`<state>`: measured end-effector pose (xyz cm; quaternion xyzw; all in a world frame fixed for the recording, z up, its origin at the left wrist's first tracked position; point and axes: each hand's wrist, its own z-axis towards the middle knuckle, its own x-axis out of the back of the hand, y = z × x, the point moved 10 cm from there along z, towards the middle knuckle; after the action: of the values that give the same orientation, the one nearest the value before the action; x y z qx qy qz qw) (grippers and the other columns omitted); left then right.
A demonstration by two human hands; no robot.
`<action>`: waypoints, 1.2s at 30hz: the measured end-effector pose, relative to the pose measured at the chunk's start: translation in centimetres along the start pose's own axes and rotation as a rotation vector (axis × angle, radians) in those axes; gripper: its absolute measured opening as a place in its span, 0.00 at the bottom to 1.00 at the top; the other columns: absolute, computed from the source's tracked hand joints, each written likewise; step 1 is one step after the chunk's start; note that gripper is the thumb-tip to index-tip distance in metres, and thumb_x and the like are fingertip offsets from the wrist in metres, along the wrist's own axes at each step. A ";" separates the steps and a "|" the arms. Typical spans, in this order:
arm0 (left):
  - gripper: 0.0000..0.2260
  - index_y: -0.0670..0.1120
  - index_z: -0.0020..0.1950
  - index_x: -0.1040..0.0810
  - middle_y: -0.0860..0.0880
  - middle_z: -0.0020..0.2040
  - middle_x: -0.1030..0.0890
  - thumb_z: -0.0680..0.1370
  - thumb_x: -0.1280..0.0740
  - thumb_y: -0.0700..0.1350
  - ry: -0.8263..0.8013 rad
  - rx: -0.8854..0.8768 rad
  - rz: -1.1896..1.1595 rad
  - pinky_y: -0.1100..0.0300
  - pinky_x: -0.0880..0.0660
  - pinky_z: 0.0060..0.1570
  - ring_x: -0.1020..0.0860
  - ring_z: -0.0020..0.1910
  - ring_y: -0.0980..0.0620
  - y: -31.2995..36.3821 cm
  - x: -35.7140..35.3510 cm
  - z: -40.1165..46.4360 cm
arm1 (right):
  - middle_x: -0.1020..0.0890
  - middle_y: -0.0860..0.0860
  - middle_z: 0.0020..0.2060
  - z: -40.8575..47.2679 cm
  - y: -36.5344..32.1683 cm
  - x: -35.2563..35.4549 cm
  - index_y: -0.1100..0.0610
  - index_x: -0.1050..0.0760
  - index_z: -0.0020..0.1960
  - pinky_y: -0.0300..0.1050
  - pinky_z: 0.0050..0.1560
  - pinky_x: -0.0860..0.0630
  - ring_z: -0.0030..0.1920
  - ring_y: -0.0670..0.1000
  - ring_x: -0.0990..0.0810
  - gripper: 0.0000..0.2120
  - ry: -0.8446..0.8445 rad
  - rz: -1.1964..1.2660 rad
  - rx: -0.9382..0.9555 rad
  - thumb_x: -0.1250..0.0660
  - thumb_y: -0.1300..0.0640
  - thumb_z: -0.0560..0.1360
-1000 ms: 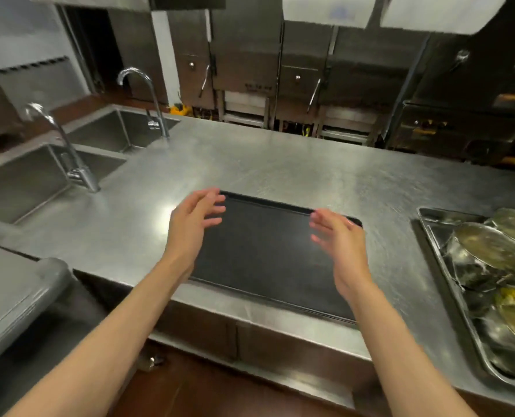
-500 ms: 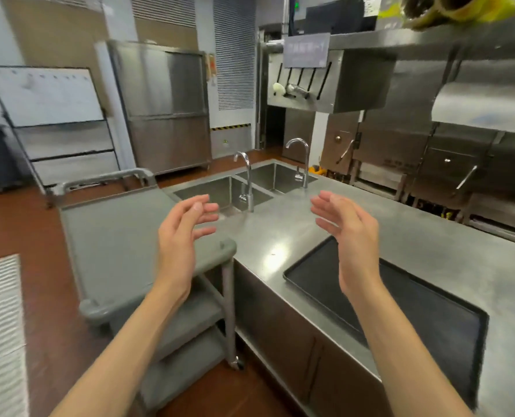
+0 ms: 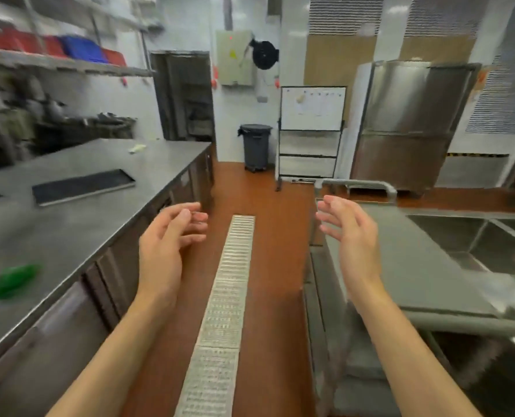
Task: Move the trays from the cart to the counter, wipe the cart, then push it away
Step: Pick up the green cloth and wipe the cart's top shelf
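Head view, left hand, right hand, both empty

A single view is supplied, taken from a wide-angle camera worn on the head and directed forward and slightly downward along a kitchen aisle. The red floor with its drain grate is seen running from 6 o'clock toward 12 o'clock. The left hand and right hand, both empty with fingers spread, are framed close to the lens on either side of centre. A steel counter is seen at 9 o'clock and a grey cart at 3 o'clock, both near. A bin and whiteboard are seen far off at 12 o'clock. Straight edges are bowed and blurred toward the margins. No second view is given for overlap.
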<state>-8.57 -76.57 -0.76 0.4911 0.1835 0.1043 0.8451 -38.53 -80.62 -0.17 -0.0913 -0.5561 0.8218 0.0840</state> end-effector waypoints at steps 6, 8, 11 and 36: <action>0.10 0.43 0.52 0.19 0.40 0.46 0.18 0.79 0.40 0.43 0.284 -0.047 0.134 0.49 0.23 0.48 0.20 0.46 0.44 0.9 19.1 4.9 | 0.14 0.49 0.50 0.4 2.9 -21.4 0.50 0.19 0.54 0.50 0.57 0.20 0.52 0.47 0.16 0.17 -0.257 0.137 -0.043 0.37 0.42 0.72; 0.10 0.44 0.52 0.19 0.39 0.47 0.18 0.79 0.40 0.43 0.350 -0.066 0.191 0.47 0.24 0.49 0.20 0.46 0.43 1.0 23.4 6.2 | 0.15 0.51 0.51 0.6 3.9 -27.2 0.54 0.19 0.57 0.49 0.57 0.20 0.53 0.49 0.16 0.13 -0.339 0.175 -0.062 0.37 0.49 0.78; 0.10 0.45 0.51 0.19 0.40 0.47 0.18 0.77 0.39 0.44 0.450 -0.095 0.241 0.48 0.23 0.48 0.20 0.46 0.42 0.6 28.5 7.9 | 0.15 0.52 0.51 1.3 5.5 -35.0 0.58 0.20 0.59 0.51 0.58 0.20 0.54 0.51 0.16 0.15 -0.447 0.222 -0.077 0.38 0.51 0.80; 0.10 0.39 0.52 0.21 0.37 0.46 0.19 0.78 0.39 0.41 1.271 -0.160 0.507 0.52 0.24 0.45 0.20 0.45 0.42 -11.0 54.2 17.6 | 0.15 0.58 0.49 1.0 18.0 -87.0 0.52 0.18 0.48 0.54 0.57 0.22 0.55 0.58 0.17 0.13 -1.260 0.397 -0.221 0.34 0.46 0.69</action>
<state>48.01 -76.69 -13.61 0.2987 0.5146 0.5796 0.5568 44.93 -109.00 -11.60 0.2974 -0.5523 0.6561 -0.4196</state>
